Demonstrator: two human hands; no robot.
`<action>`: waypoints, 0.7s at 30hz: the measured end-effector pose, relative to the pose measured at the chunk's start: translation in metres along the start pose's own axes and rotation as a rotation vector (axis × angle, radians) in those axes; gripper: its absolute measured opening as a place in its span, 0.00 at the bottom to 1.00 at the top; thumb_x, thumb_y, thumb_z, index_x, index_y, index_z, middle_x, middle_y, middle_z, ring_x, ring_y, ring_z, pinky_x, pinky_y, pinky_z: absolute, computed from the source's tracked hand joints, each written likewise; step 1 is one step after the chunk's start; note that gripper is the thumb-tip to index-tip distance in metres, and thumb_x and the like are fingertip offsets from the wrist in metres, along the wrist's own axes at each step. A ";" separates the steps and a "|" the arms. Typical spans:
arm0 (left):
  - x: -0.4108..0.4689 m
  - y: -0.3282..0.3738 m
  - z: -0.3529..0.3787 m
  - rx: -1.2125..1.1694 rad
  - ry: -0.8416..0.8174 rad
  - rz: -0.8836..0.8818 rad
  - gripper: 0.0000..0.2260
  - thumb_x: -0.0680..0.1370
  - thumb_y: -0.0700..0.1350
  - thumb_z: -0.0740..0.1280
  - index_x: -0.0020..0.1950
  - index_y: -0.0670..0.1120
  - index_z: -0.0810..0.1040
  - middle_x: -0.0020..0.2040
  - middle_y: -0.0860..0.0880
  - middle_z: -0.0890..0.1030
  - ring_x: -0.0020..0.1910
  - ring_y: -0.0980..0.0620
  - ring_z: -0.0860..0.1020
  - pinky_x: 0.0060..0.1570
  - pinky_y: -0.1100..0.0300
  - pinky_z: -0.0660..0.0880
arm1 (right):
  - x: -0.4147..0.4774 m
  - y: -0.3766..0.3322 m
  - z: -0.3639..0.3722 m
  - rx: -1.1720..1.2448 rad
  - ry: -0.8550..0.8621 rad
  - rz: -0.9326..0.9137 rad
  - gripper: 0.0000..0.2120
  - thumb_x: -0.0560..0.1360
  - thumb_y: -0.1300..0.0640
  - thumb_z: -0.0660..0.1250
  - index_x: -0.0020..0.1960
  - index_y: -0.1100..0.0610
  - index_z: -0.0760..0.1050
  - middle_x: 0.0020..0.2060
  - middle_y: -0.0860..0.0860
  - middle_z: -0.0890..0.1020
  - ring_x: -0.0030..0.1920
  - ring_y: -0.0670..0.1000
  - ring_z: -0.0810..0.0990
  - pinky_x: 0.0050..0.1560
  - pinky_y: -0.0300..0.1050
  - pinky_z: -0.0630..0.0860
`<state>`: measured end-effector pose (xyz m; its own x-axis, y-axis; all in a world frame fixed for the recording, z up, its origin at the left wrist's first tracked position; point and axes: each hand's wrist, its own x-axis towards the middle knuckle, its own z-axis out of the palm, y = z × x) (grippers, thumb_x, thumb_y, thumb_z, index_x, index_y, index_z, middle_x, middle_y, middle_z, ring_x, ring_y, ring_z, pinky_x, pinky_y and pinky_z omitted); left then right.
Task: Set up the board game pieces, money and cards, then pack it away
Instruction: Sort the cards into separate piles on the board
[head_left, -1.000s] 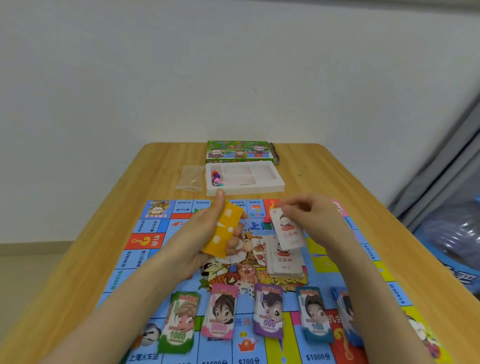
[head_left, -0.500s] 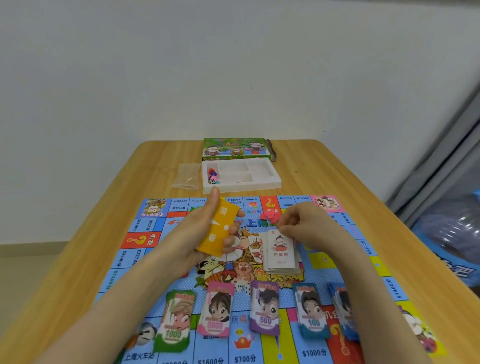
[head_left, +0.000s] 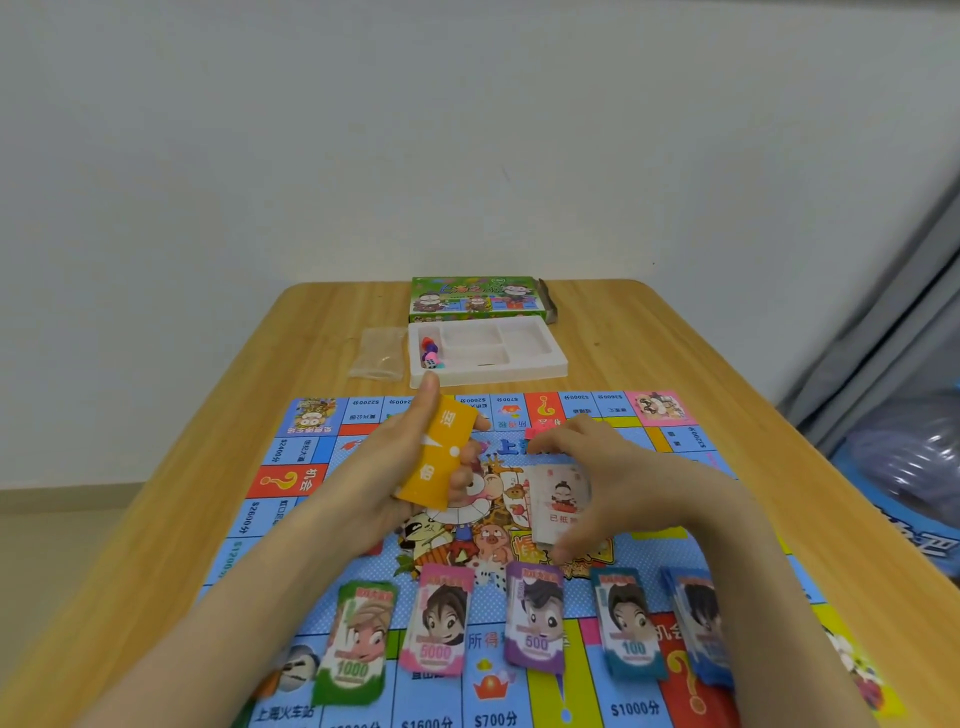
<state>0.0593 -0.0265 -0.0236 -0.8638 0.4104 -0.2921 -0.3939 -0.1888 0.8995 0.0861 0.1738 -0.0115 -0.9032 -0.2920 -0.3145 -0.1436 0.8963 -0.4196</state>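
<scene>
Head cam: L hand (head_left: 387, 483) raised over board (head_left: 306, 452), thumb + fingers curled round orange card stack (head_left: 435, 457), gripping it, tilted. R hand (head_left: 618, 483) arched over white card pile (head_left: 558, 501) lying mid-board, thumb at near edge, fingertips at far edge, pinching it end to end. Near edge of board: 5 money stacks in a row: green 1000 (head_left: 356, 647), pink 5000 (head_left: 439, 623), purple 500 (head_left: 535, 618), teal 100 (head_left: 628, 626), blue (head_left: 701, 631). Beyond board on table (head_left: 675, 364): white tray (head_left: 535, 366) w/ game pieces (head_left: 430, 351) in its left compartment, box (head_left: 478, 299) behind, clear bag (head_left: 379, 353) to tray's left
</scene>
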 end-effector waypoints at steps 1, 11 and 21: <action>0.001 0.000 0.000 -0.001 0.001 -0.004 0.26 0.76 0.61 0.55 0.53 0.40 0.77 0.30 0.47 0.76 0.22 0.54 0.72 0.22 0.63 0.70 | 0.001 0.000 0.001 -0.025 -0.002 -0.002 0.46 0.63 0.47 0.78 0.72 0.46 0.56 0.64 0.44 0.60 0.66 0.47 0.61 0.68 0.50 0.66; 0.000 0.002 -0.001 -0.262 -0.082 -0.122 0.20 0.71 0.50 0.66 0.58 0.39 0.73 0.32 0.47 0.71 0.25 0.54 0.69 0.24 0.64 0.70 | 0.004 0.005 0.004 -0.005 -0.007 0.022 0.36 0.67 0.51 0.76 0.68 0.49 0.60 0.56 0.43 0.63 0.60 0.47 0.67 0.56 0.48 0.77; 0.002 0.002 -0.009 -0.439 -0.258 -0.131 0.31 0.58 0.30 0.72 0.60 0.33 0.71 0.45 0.37 0.80 0.39 0.41 0.81 0.39 0.50 0.82 | 0.019 -0.001 0.008 0.292 0.539 -0.170 0.11 0.74 0.51 0.68 0.55 0.50 0.73 0.51 0.47 0.76 0.50 0.44 0.74 0.45 0.24 0.67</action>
<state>0.0540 -0.0343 -0.0258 -0.7152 0.6513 -0.2536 -0.6353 -0.4545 0.6243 0.0722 0.1646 -0.0243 -0.9651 -0.1455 0.2177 -0.2558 0.7020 -0.6647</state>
